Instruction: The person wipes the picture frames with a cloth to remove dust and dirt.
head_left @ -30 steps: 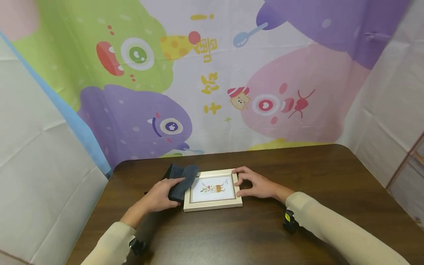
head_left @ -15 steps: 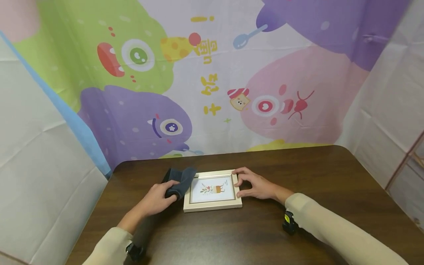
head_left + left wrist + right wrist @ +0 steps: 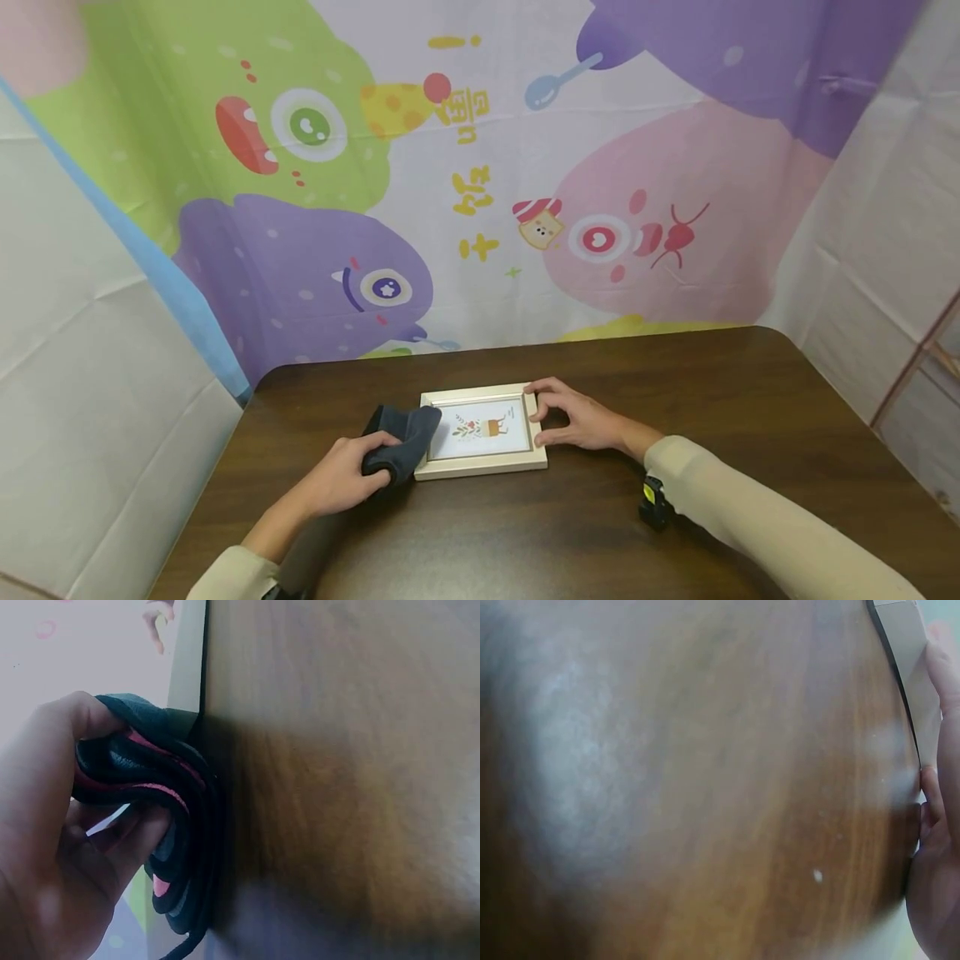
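A cream picture frame point(image 3: 487, 464) lies flat on the table, its plant-and-pot print facing up. My left hand point(image 3: 337, 479) grips a folded dark blue-grey cloth point(image 3: 411, 437), which lies over the frame's left border and front-left part. In the left wrist view the cloth point(image 3: 199, 825) shows stacked layers with pink between them, pinched by thumb and fingers. My right hand point(image 3: 583, 421) holds the frame's right side with bent fingers and thumb. The right wrist view shows only part of that hand point(image 3: 937, 862), against the frame's edge point(image 3: 916, 682).
The dark brown wooden table point(image 3: 600, 533) has rounded far corners. Behind it hangs a curtain point(image 3: 480, 300) printed with cartoon monsters. Pale fabric panels point(image 3: 90, 400) stand at either side.
My left hand has drawn the cloth toward me along the frame's left side, uncovering the far-left corner. The cloth has bunched up more. My right hand and the frame have stayed put.
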### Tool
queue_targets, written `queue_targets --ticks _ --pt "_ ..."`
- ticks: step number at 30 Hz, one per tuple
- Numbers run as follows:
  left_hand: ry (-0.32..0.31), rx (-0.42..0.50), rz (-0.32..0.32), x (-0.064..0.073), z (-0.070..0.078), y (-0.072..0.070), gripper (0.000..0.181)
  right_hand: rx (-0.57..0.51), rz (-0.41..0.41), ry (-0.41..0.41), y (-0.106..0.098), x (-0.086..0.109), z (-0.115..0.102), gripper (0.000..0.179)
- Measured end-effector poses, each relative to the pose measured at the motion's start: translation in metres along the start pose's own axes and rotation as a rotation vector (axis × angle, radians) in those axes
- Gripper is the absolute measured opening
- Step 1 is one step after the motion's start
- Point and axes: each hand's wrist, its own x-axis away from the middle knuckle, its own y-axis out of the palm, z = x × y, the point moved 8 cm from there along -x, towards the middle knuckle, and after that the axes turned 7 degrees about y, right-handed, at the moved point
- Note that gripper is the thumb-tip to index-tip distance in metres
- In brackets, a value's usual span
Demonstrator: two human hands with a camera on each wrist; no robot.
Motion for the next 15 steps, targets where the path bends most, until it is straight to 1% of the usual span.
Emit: queue_targets --ticks 5,7,11,13,15 --pt "0.023 0.022 0.0 0.0059 0.0011 0.0017 0.036 -0.003 -0.022 0.043 -0.0001 -0.0002 -0.0018 0.022" --pt "0.031 0.02 0.015 0.0072 0.002 0.0018 0.036 -0.002 -0.022 0.049 -0.0001 0.0 -0.002 0.023" --pt "0.042 -0.007 0.072 0.0077 0.004 0.0012 0.034 -0.007 -0.018 0.048 -0.0001 0.0001 -0.0012 0.024" --pt "0.031 0.003 0.09 0.0073 0.0036 0.0017 0.032 0.0 -0.018 0.044 0.0002 0.0 -0.0007 0.024" --pt "0.012 0.036 0.1 0.0066 0.0025 0.0027 0.028 0.002 -0.015 0.04 0.0004 0.0002 -0.0006 0.023"
